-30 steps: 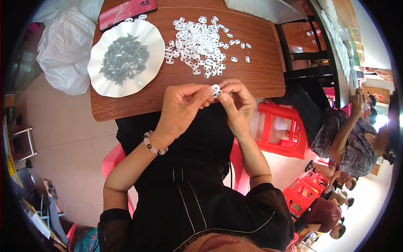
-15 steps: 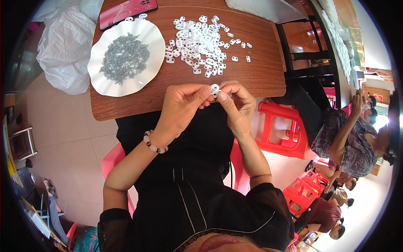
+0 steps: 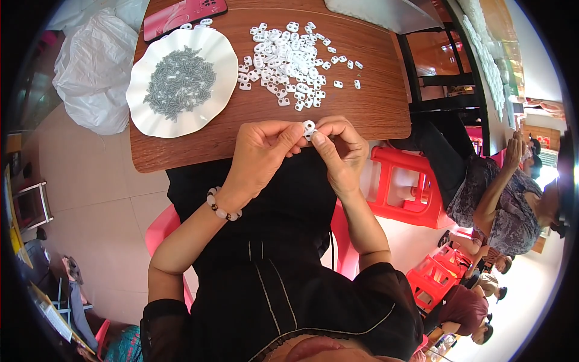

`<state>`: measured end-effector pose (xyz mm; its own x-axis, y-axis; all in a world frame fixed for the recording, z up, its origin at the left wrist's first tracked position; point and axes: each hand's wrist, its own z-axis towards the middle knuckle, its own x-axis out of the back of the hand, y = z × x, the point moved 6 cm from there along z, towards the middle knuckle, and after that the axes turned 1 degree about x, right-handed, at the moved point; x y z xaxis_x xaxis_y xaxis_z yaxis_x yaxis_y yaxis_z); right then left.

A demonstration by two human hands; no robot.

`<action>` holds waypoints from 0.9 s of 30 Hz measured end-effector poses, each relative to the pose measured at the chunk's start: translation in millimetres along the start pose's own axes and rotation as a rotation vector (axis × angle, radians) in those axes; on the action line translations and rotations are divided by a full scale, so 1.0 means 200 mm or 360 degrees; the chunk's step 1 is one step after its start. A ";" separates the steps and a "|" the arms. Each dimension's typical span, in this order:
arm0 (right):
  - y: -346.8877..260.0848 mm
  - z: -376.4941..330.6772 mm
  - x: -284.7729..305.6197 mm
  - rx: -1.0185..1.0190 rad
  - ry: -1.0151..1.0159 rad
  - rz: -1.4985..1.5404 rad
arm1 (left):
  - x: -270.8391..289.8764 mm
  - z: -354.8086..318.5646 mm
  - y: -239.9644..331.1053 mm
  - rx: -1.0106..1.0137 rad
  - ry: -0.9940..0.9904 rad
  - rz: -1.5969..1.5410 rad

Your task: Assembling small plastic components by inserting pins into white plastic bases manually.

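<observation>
Between my two hands, just in front of the table's near edge, is a small white plastic piece with round holes [image 3: 309, 125]. My left hand [image 3: 259, 151] pinches it between thumb and fingers from the left side. From the right, the thumb and forefinger of my right hand [image 3: 342, 154] close on its lower part. My fingertips hide some of the piece, and I cannot tell whether a pin is in it. Beyond my hands lies a loose heap of similar white two-holed pieces [image 3: 288, 57]. To the left, a pile of small grey-clear pins [image 3: 180, 81] lies on a white wavy-rimmed plate [image 3: 140, 114].
On the brown wooden table [image 3: 374, 114], a pink phone [image 3: 181, 18] lies behind the plate. A white plastic bag [image 3: 96, 72] is left of the table. A red stool [image 3: 404, 187] stands at the right, with other people seated beyond it.
My hands stay nearly still around the white piece; the right fingertips shift very slightly. The plate and the heap look unchanged.
</observation>
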<state>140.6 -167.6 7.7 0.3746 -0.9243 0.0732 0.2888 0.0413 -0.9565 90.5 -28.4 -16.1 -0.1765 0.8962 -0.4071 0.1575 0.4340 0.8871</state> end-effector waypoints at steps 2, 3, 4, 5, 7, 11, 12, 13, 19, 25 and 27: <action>0.00 0.00 0.00 -0.0021 -0.0005 0.0023 | 0.00 0.00 0.00 0.0017 -0.0007 0.0009; 0.00 0.00 0.00 -0.0042 -0.0009 0.0046 | 0.01 0.00 0.01 0.0031 -0.0018 0.0020; 0.01 0.00 0.00 -0.0043 -0.0009 0.0046 | 0.01 0.00 0.01 0.0045 -0.0029 0.0031; 0.01 0.00 0.00 -0.0053 -0.0053 0.0048 | 0.01 0.00 0.01 0.0045 -0.0028 0.0031; 0.01 0.00 -0.01 -0.0063 -0.0097 0.0051 | 0.01 -0.01 0.02 0.0038 -0.0010 0.0078; 0.03 0.00 -0.01 -0.0120 -0.0100 0.0193 | 0.01 -0.01 0.02 -0.0042 -0.0012 0.0128; 0.03 0.00 -0.02 -0.0131 -0.0098 0.0218 | 0.01 -0.01 0.02 -0.0057 -0.0011 0.0146; 0.04 0.00 -0.02 -0.0130 -0.0099 0.0219 | 0.01 -0.01 0.02 -0.0073 -0.0010 0.0165; 0.04 -0.01 -0.02 -0.0102 -0.0120 0.0281 | 0.00 -0.01 0.03 -0.0020 -0.0029 0.0117; 0.00 -0.01 -0.07 -0.0241 -0.0164 0.0491 | 0.01 -0.02 0.03 -0.0014 -0.0067 0.0095; -0.01 0.00 -0.10 -0.0234 -0.0254 0.0553 | 0.00 -0.02 0.04 -0.0028 -0.0075 0.0061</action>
<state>131.7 -149.2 7.7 0.5629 -0.7939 -0.2299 -0.0037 0.2757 -0.9612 87.2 -26.5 -8.3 -0.1250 0.9155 -0.3824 0.1460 0.3982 0.9056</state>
